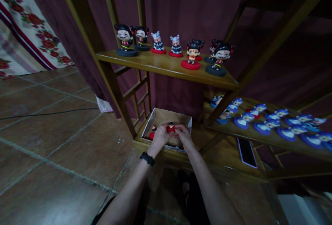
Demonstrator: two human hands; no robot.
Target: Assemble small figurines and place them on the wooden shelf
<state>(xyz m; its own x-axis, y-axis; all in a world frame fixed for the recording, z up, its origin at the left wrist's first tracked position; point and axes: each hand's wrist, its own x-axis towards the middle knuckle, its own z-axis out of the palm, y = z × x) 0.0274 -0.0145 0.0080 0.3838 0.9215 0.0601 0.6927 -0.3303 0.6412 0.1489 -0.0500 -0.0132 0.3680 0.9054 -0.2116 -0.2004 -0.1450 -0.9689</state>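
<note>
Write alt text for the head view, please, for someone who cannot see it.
The left hand and right hand hold a red figurine over an open box on a rack's lowest shelf. Figurines stand on the shelf above; blue ones and a phone sit rightward.

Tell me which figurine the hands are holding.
The small red figurine, pinched between left hand and right hand over the open cardboard box; the others stand on wooden shelves or lie in the box.
</note>
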